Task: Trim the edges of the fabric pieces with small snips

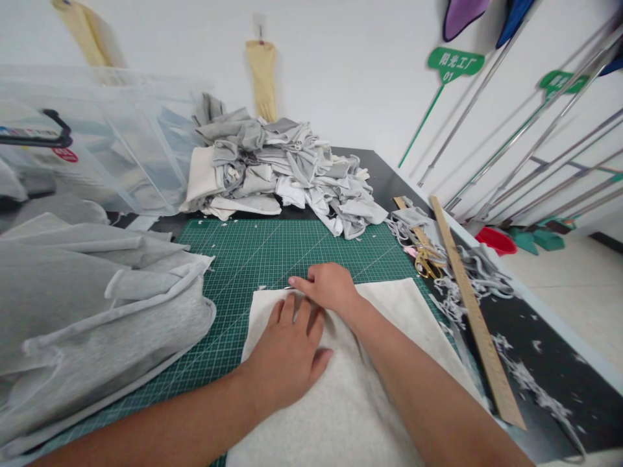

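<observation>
Clear bin (97, 168): stands at the back left, bluish and grey soft shapes showing dimly through its wall.
Green mat (233, 243): gridded, under the pale cloth (341, 402), which lies flat before the person.
Left hand (289, 357): palm down on that cloth near its far edge, fingers slightly spread.
Right hand (333, 285): curled at the far edge; a thin sliver (287, 287) shows by its fingertip, whether pinched I cannot tell.
Black table (374, 172): bears a fabric heap (292, 162) behind the mat, a wooden ruler (472, 311) at right.
Room: yellow glove (263, 71) hanging on a white wall (341, 65).
</observation>
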The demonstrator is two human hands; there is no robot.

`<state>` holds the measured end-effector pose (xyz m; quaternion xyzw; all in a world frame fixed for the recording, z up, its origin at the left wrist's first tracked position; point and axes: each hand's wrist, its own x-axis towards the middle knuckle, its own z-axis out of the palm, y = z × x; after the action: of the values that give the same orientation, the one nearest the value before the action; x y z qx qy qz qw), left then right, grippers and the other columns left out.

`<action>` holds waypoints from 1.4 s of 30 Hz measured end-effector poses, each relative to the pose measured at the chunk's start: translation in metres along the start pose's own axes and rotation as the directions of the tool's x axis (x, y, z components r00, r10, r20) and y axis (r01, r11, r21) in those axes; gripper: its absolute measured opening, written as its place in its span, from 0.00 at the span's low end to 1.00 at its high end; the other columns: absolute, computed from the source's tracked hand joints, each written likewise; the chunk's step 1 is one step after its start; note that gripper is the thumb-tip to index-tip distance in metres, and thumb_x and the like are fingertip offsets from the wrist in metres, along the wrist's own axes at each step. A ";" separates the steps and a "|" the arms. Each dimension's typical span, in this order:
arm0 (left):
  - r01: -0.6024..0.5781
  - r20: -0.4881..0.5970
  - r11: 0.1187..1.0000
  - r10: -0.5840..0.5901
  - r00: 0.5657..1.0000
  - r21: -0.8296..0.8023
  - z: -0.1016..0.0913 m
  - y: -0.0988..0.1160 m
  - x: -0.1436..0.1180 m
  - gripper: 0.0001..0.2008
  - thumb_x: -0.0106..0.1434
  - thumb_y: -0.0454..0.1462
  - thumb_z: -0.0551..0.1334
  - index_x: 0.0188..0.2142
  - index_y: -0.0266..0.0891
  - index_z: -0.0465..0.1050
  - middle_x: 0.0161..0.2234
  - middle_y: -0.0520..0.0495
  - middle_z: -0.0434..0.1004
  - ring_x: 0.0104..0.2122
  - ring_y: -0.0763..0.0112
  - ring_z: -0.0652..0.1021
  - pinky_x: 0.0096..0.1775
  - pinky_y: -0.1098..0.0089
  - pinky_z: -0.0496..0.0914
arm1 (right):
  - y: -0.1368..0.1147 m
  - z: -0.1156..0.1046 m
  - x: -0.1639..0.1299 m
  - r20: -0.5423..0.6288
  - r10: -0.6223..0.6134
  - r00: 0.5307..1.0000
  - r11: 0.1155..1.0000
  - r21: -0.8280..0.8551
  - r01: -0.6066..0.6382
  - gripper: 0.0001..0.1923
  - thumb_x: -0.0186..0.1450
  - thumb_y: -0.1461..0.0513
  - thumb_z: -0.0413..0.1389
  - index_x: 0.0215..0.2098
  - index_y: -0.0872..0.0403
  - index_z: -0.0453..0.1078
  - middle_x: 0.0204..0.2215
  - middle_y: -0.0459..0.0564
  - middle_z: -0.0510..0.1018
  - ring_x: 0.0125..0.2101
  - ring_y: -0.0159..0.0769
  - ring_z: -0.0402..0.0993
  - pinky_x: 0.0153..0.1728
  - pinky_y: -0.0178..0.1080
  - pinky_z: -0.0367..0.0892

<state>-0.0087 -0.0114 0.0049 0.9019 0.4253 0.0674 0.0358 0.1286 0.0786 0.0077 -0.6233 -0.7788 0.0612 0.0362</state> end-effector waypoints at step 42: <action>0.004 -0.022 1.000 -0.004 1.000 -0.010 0.004 -0.001 -0.001 0.29 0.65 0.50 0.51 0.59 0.35 0.59 0.60 0.32 0.54 0.59 0.41 0.56 0.57 0.45 0.53 | -0.002 -0.002 -0.001 0.027 -0.034 0.999 0.998 -0.060 0.036 0.33 0.62 0.37 0.40 0.30 0.51 0.75 0.28 0.51 0.79 0.31 0.40 0.74 0.30 0.38 0.62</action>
<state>-0.0093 -0.0116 0.0011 0.8999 0.4272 0.0797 0.0357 0.1272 0.0774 0.0102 -0.6094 -0.7915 0.0452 0.0085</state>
